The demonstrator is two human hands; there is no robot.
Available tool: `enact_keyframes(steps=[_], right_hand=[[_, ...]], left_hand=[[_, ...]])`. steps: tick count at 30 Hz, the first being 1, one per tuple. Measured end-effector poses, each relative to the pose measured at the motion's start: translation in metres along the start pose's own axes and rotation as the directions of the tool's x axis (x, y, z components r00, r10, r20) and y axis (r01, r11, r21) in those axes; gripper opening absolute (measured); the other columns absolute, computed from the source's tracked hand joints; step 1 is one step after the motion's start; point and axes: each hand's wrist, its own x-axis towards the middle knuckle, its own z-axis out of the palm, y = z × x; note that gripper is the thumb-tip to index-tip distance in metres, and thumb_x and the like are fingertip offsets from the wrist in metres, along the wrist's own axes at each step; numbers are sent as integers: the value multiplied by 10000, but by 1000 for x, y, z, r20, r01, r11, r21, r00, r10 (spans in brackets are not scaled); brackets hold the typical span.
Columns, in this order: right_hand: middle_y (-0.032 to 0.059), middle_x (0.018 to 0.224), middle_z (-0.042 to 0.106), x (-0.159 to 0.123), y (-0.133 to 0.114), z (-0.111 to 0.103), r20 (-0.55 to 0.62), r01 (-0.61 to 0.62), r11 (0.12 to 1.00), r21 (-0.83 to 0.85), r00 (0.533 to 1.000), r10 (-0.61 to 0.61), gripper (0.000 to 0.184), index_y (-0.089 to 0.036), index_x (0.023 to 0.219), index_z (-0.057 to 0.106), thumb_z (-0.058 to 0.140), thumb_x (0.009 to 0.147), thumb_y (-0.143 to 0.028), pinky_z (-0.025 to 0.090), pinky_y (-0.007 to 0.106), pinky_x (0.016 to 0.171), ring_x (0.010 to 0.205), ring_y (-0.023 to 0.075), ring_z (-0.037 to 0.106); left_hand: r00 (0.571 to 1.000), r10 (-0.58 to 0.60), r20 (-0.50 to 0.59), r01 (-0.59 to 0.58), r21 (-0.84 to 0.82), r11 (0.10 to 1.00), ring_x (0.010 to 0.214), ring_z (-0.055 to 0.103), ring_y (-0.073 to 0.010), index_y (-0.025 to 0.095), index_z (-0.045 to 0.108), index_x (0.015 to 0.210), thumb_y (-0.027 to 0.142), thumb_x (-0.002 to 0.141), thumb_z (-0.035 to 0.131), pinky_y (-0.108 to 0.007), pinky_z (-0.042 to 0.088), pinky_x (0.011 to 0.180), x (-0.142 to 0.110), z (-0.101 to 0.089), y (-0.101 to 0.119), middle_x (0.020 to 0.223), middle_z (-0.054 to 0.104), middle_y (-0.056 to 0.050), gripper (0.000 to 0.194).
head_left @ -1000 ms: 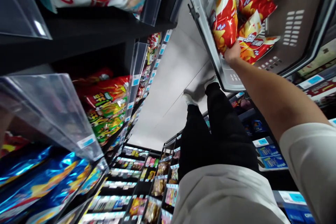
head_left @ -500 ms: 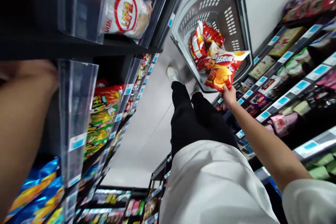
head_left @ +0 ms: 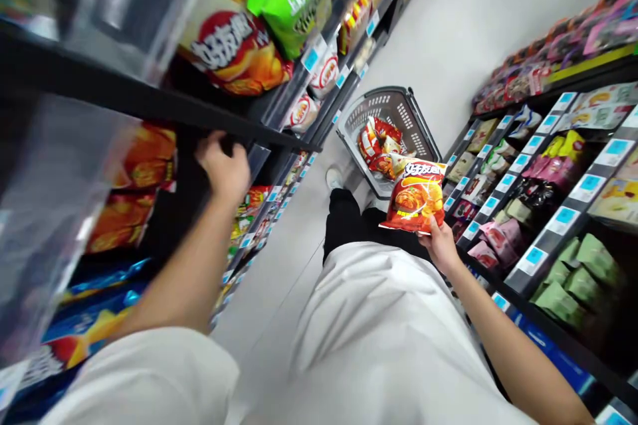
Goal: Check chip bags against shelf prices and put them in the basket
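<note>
My right hand [head_left: 441,246] is closed on the lower corner of a red snack bag [head_left: 416,196]. The bag is held upright, its printed front towards me, in front of the near end of a grey shopping basket [head_left: 416,123]. Inside the basket lie several similar red snack bags [head_left: 373,146]. On the left, my left hand [head_left: 226,169] is inside a shelf bay, just under the black shelf board [head_left: 199,109]. Its fingers are bent and apart, with nothing seen between them. Red-orange snack bags [head_left: 134,179] lie in the bay beside it.
Above the left board sit a red-brown chip bag [head_left: 239,53] and a green bag [head_left: 294,0]. Blue bags [head_left: 94,325] lie under my left forearm. The right shelf [head_left: 548,212] carries many small packets. Pale floor [head_left: 279,299] runs between the shelves.
My right hand has brought the red bag up and nearer, away from over the basket. My left hand has drawn back from deep in the shelf into view. The camera view has shifted.
</note>
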Motion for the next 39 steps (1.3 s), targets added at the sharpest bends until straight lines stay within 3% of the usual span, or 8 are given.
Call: enact_keyframes(steps=[3,5,10,13,21,26,32,39], right_hand=[[-59,562,528,-19,-8,8,32,21,1000,5,999,-21,572,-218,787,510,835,661,-671,272,194,393,435,91,427],[-63,565,535,-29,-13,12,36,33,999,-1,999,-33,588,-217,789,519,841,634,-683,316,204,397,440,101,454],[-15,649,649,-52,-29,17,105,91,995,-50,991,-85,625,-205,854,589,830,600,-723,443,244,433,495,152,570],[19,696,698,-65,-38,18,165,167,981,-97,975,-149,650,-210,860,613,812,581,-762,498,281,445,540,201,634],[62,760,744,-87,-57,21,295,302,934,-188,925,-240,680,-207,877,653,761,595,-817,552,331,455,663,286,712],[73,804,752,-93,-70,19,368,355,913,-203,891,-265,688,-199,875,653,765,596,-818,553,336,471,643,273,696],[50,672,706,-97,-74,13,383,445,859,-254,862,-334,687,-194,794,630,711,622,-854,483,307,421,474,192,566],[12,579,642,-101,-67,13,390,451,867,-212,853,-348,657,-210,767,600,719,622,-840,430,284,391,441,172,519]], left_hand=[[998,43,48,-32,-208,978,1246,535,-251,90,627,1196,126,885,575,-432,326,1152,-69,-16,24,1245,640,-119,317],[970,-42,239,148,-445,883,1102,607,-229,127,650,1096,224,870,577,-380,446,1035,-123,-23,48,1142,669,-107,257],[683,-32,730,686,-626,372,921,668,-204,162,622,1157,567,781,711,-319,547,786,-218,-48,115,1146,678,-113,559],[621,82,780,748,-620,236,892,675,-207,157,610,1242,655,724,766,-295,554,726,-242,-69,143,1131,697,-122,735],[639,208,741,741,-665,94,1131,651,-278,194,640,1284,678,802,698,-317,573,801,-275,-107,172,1241,696,-103,686],[753,233,615,637,-770,-28,1315,563,-286,251,566,1383,557,863,706,-380,528,1033,-295,-121,192,1453,582,-71,620],[769,172,616,600,-788,140,1015,719,-351,260,485,1367,690,787,709,-346,624,546,-308,-133,207,1390,604,-139,756],[796,160,584,553,-808,202,868,735,-316,226,493,1336,718,795,675,-318,583,444,-313,-128,203,1327,636,-145,754]])
